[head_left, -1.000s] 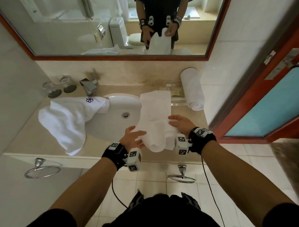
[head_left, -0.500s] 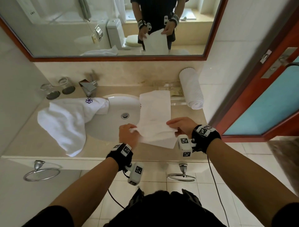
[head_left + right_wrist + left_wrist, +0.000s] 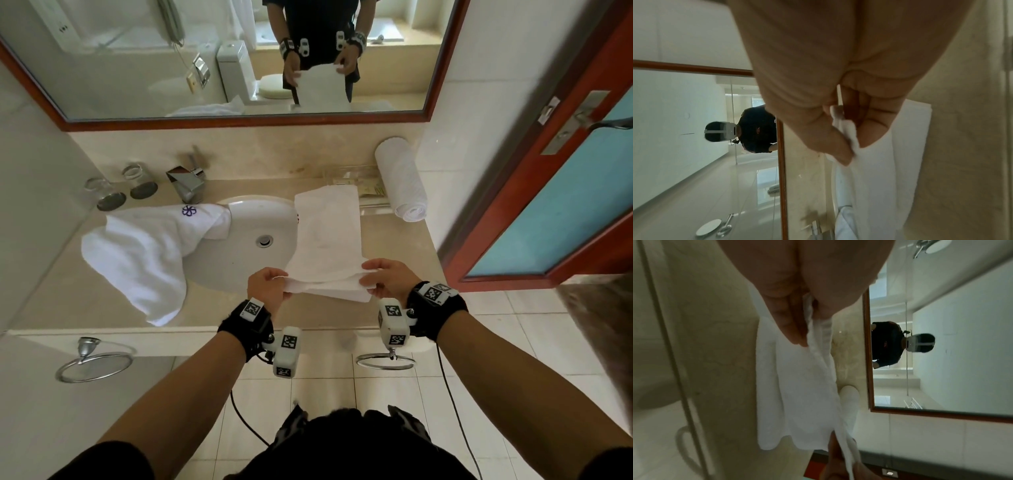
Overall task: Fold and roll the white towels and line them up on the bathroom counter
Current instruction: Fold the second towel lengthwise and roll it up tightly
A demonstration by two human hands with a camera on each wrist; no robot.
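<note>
A long folded white towel (image 3: 327, 233) stretches from the back of the counter toward me, partly over the sink's right side. My left hand (image 3: 269, 286) pinches its near left corner and my right hand (image 3: 383, 277) pinches its near right corner, lifting that end off the counter. The left wrist view shows the towel (image 3: 803, 395) hanging from my fingers (image 3: 789, 324). In the right wrist view thumb and fingers (image 3: 840, 146) pinch the towel's edge (image 3: 869, 175). A rolled white towel (image 3: 400, 178) lies at the counter's back right. A loose white towel (image 3: 137, 253) with a purple logo lies left of the sink.
A beige counter (image 3: 394, 246) holds a white sink (image 3: 246, 246), a chrome tap (image 3: 186, 181) and two upturned glasses (image 3: 120, 186) at the back left. A clear tray (image 3: 356, 180) sits behind the folded towel. A mirror (image 3: 219, 58) hangs above; a red-framed door (image 3: 548, 192) stands right.
Both hands have gone from lying on the towel's near end to pinching its two corners. They have drawn that end toward me and lifted it, pulling the towel straighter.
</note>
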